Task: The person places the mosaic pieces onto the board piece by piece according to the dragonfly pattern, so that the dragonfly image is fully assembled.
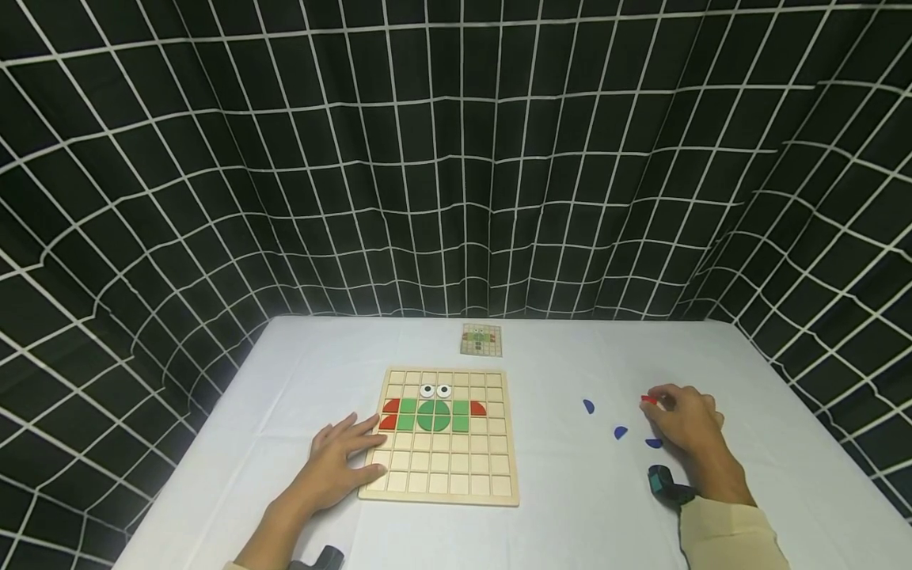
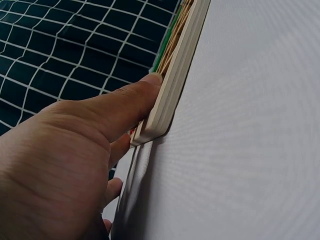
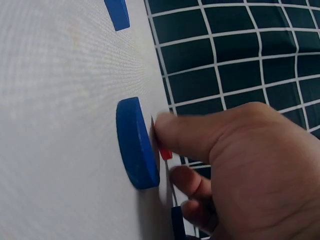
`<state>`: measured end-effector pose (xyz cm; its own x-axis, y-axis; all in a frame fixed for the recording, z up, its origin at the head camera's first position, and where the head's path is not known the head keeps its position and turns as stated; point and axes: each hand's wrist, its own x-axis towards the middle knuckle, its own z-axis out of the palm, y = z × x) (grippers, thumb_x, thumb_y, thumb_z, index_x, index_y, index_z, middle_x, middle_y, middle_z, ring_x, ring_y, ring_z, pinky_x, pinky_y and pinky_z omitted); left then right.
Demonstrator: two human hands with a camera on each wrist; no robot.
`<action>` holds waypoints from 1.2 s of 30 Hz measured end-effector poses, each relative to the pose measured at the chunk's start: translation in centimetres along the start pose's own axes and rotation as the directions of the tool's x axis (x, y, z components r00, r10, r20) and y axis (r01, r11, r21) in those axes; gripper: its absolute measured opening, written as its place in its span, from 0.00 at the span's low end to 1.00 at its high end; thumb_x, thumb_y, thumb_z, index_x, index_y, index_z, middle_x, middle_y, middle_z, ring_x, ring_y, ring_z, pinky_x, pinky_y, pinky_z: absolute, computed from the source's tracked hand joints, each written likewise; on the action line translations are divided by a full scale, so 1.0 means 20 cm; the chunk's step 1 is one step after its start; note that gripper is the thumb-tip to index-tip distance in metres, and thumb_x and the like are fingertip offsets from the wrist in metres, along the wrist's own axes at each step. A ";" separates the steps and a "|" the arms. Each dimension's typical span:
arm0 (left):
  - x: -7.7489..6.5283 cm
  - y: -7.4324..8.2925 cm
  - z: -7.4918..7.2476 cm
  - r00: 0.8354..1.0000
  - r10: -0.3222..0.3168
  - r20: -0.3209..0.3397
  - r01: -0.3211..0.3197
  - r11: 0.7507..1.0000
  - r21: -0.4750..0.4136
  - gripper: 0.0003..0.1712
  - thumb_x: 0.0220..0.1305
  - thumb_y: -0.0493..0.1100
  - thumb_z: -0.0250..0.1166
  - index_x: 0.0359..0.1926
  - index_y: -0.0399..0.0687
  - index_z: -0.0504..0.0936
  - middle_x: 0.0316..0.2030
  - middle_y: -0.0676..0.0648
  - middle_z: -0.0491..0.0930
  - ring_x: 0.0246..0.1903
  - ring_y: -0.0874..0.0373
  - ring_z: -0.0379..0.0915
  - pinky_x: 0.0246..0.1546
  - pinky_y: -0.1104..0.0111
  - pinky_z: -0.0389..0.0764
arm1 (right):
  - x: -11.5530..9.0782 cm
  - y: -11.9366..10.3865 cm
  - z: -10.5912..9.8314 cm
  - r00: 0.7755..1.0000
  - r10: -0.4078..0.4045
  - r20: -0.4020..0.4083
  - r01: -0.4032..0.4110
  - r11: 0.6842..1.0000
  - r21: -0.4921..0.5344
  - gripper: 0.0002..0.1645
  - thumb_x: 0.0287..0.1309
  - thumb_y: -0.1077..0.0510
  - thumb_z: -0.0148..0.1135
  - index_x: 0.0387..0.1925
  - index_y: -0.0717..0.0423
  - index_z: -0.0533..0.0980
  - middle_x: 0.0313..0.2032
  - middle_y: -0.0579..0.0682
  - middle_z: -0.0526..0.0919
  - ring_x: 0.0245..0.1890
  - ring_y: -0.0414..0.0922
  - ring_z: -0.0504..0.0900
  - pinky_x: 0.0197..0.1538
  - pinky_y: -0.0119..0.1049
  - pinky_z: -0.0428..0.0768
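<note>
My right hand (image 1: 685,418) pinches a small red piece (image 1: 648,399) between thumb and fingers at the right of the table. Its full outline is partly hidden by the fingers. Blue half-round pieces (image 1: 621,432) lie near that hand; one blue piece (image 3: 134,142) shows large in the right wrist view. My left hand (image 1: 336,461) rests with fingers spread on the left edge of a wooden grid board (image 1: 442,486), the thumb (image 2: 135,102) on its rim. On the board are green squares (image 1: 461,416), a green disc (image 1: 433,416), red quarter-round pieces (image 1: 478,408) and two eye discs (image 1: 427,390).
Behind the board lies a small card (image 1: 480,339) printed with a similar grid picture. A white cloth (image 1: 549,483) covers the table. Black curtain (image 1: 456,158) with white grid lines stands around the back and sides.
</note>
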<state>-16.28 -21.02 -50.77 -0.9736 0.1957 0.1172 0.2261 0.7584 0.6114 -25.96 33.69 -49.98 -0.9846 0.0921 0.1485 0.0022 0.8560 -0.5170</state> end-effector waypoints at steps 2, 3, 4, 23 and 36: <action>0.00 0.00 0.00 1.000 0.002 -0.002 -0.002 1.000 0.001 0.28 0.51 0.60 0.72 0.53 0.59 0.83 0.67 0.54 0.66 0.71 0.47 0.46 0.67 0.46 0.34 | 0.00 0.00 0.00 1.000 -0.017 0.002 0.017 1.000 0.015 0.16 0.58 0.59 0.62 0.46 0.63 0.79 0.48 0.71 0.74 0.49 0.69 0.63 0.44 0.65 0.58; 0.00 0.00 0.00 1.000 0.004 -0.002 -0.004 1.000 0.000 0.28 0.51 0.60 0.72 0.53 0.59 0.83 0.67 0.54 0.66 0.71 0.47 0.46 0.67 0.46 0.34 | 0.00 0.00 0.00 1.000 -0.020 0.000 0.020 0.999 0.028 0.15 0.58 0.62 0.60 0.47 0.63 0.79 0.50 0.70 0.73 0.50 0.69 0.63 0.45 0.65 0.58; 0.00 0.00 0.00 1.000 0.006 0.000 -0.006 1.000 0.000 0.28 0.51 0.60 0.72 0.53 0.59 0.83 0.67 0.55 0.66 0.71 0.47 0.46 0.67 0.46 0.33 | 0.00 0.00 0.00 1.000 -0.026 -0.003 0.026 0.999 0.040 0.16 0.57 0.64 0.57 0.48 0.63 0.79 0.51 0.70 0.72 0.51 0.69 0.62 0.45 0.65 0.57; 0.00 0.00 0.00 1.000 0.024 -0.016 -0.024 1.000 0.003 0.28 0.50 0.60 0.73 0.52 0.58 0.83 0.66 0.53 0.67 0.70 0.45 0.48 0.66 0.43 0.36 | 0.00 -0.02 0.00 0.999 0.030 0.032 -0.030 1.000 -0.011 0.19 0.56 0.58 0.66 0.46 0.67 0.75 0.43 0.70 0.73 0.46 0.67 0.65 0.44 0.64 0.58; 0.00 0.00 0.01 0.999 0.024 -0.020 -0.024 1.000 0.010 0.28 0.50 0.59 0.73 0.52 0.57 0.83 0.66 0.53 0.67 0.70 0.45 0.48 0.67 0.44 0.36 | -0.01 -0.01 0.02 0.999 0.020 0.039 -0.021 0.999 0.038 0.20 0.57 0.60 0.66 0.50 0.64 0.74 0.42 0.69 0.77 0.44 0.66 0.75 0.42 0.61 0.74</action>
<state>-16.33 -20.96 -50.88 -0.9683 0.2015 0.1479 0.2498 0.7593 0.6008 -25.91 33.30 -50.12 -0.9904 0.0891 0.1053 0.0163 0.8337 -0.5519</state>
